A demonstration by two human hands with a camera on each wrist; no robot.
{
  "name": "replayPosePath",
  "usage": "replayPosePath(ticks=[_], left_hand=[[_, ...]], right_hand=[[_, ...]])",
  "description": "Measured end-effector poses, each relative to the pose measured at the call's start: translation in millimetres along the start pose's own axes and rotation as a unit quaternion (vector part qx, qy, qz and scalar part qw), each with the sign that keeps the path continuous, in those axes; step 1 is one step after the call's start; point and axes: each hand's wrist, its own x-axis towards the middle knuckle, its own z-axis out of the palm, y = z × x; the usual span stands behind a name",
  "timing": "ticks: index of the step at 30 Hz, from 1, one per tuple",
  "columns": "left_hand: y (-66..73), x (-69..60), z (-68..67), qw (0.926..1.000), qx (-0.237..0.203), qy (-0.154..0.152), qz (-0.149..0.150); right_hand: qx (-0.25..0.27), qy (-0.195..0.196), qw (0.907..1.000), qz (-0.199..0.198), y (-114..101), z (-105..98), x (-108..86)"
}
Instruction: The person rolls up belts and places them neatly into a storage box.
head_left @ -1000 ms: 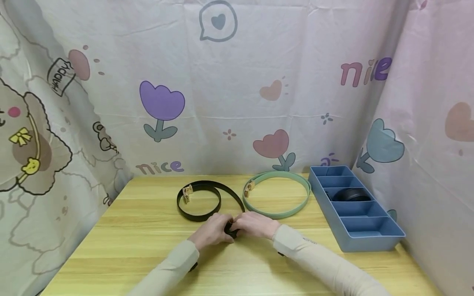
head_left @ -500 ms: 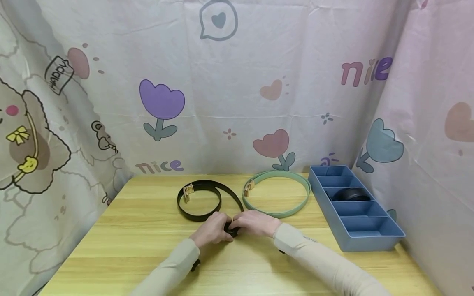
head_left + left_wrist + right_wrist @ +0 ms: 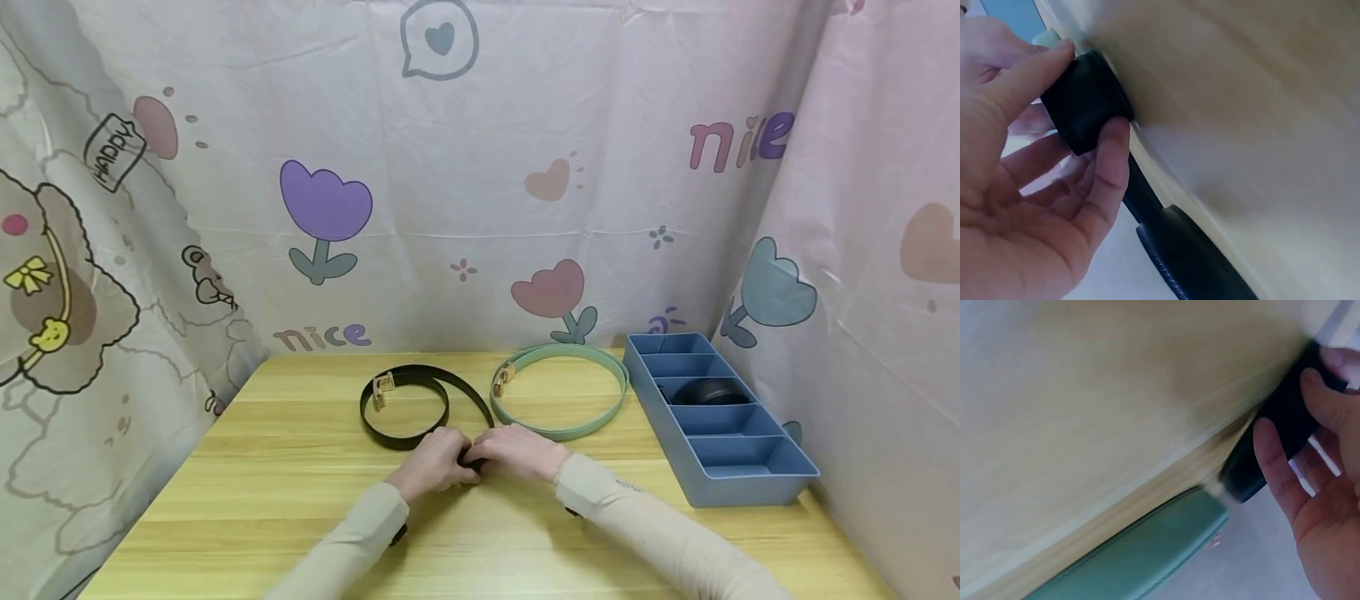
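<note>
A black belt (image 3: 397, 442) with a gold-coloured buckle (image 3: 383, 385) stands on edge in a loop on the table. Its strap curves right and forward to a tightly rolled end (image 3: 1085, 106) between both hands. My left hand (image 3: 431, 462) pinches this roll between thumb and fingers. From the other side, my right hand (image 3: 519, 450) grips it, thumb and fingers on the black strap (image 3: 1285, 428). Behind the right hand lies a looped green belt (image 3: 562, 434) with a gold-coloured buckle. Fingers hide much of the roll in the head view.
A blue-grey divided box (image 3: 742, 493) stands at the right of the wooden table (image 3: 225, 500). A rolled black belt (image 3: 712, 392) sits in its middle compartment. A printed curtain (image 3: 450, 192) hangs behind the table and at both sides.
Both hands stay together on the roll, with only small shifts of the fingers. Less of the black roll shows between them now. The belts and box keep their places.
</note>
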Motion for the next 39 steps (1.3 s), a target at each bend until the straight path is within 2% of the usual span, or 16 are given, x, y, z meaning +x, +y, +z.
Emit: replayPosePath(ticks=[4, 7, 9, 15, 18, 22, 25, 27, 30, 33, 36, 39], left_hand=[[-1.8, -1.6, -3.6, 0.9996, 0.012, -0.011, 0.021], [-3.9, -3.4, -6.6, 0.9992, 0.000, -0.023, 0.032], [-4.9, -4.2, -7.1, 0.9992, -0.011, -0.027, 0.027], [-2.1, -5.1, -1.8, 1.0000, 0.005, -0.002, -0.005], [-0.1, -4.9, -0.2, 0.9992, 0.036, 0.014, 0.011], [0.4, -5.8, -2.6, 0.9986, 0.044, 0.002, 0.030], [-0.4, -6.5, -5.5, 0.9988, 0.030, -0.019, 0.035], [-0.8, -6.5, -7.0, 0.9992, 0.017, -0.021, 0.029], [-0.9, -6.3, -6.2, 0.9999, 0.010, -0.007, 0.008], [0.5, -5.7, -3.2, 0.9995, 0.026, 0.015, -0.008], [1.7, -5.0, 1.1, 0.9982, 0.051, 0.032, 0.000], [1.5, -4.7, 2.5, 0.9984, 0.047, 0.033, 0.004]], right_hand=[[0.037, -0.010, 0.9993, -0.001, 2.4, -1.4, -4.7], [0.029, -0.006, 0.9995, -0.005, 2.0, -1.8, -4.1], [0.017, 0.003, 0.9998, -0.005, 0.7, -1.3, -2.6], [-0.026, 0.018, 0.9995, -0.004, -3.5, 4.3, 1.8], [-0.015, 0.001, 0.9999, 0.002, -3.0, 3.1, 0.1], [0.022, -0.002, 0.9998, 0.001, 0.3, -0.9, -2.5], [0.027, 0.016, 0.9993, -0.021, 1.4, -2.0, -0.4], [0.012, 0.029, 0.9990, -0.032, 1.3, -2.0, 1.3], [-0.005, 0.046, 0.9984, -0.032, 0.3, -1.1, 3.0], [-0.014, 0.054, 0.9979, -0.034, 0.0, 0.9, 3.5], [-0.017, 0.049, 0.9980, -0.038, 1.4, 2.3, 2.5], [-0.002, 0.031, 0.9990, -0.031, 4.9, 1.2, 0.3]])
